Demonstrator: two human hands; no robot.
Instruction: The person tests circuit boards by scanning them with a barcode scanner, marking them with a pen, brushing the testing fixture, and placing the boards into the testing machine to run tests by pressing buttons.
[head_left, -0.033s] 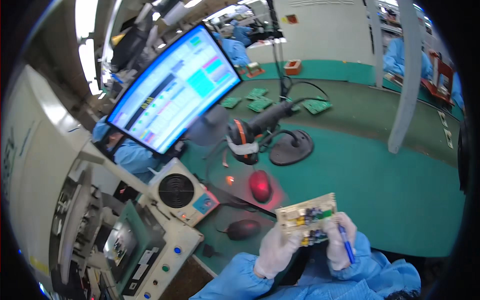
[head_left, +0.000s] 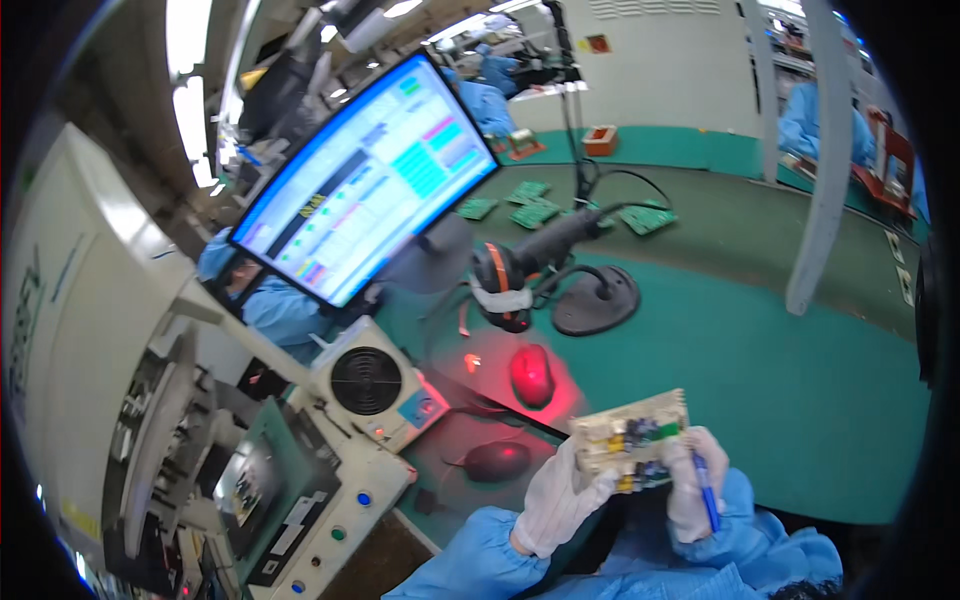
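Observation:
A populated circuit board (head_left: 640,425) is tilted up in front of me, near the bench's front edge. On its left side my white-gloved left hand (head_left: 562,502) grips the lower corner. My right hand (head_left: 690,490), gloved as well, is closed at the board's right edge and also holds a blue pen (head_left: 706,492) pointing downward. Yellow, dark and green components show on the board's face. Its far side and some fingertips are hidden.
A barcode scanner (head_left: 505,285) on a stand casts red light over a mouse (head_left: 532,377). A second mouse (head_left: 497,461), an ionizer fan (head_left: 366,381), a monitor (head_left: 370,180) and a test machine (head_left: 110,330) stand left. Green boards (head_left: 535,213) lie farther back. A post (head_left: 822,170) rises right.
The whole view has shifted slightly, so most things sit farther right. Red light on the mice and mat looks stronger. Both hands keep their hold on the board.

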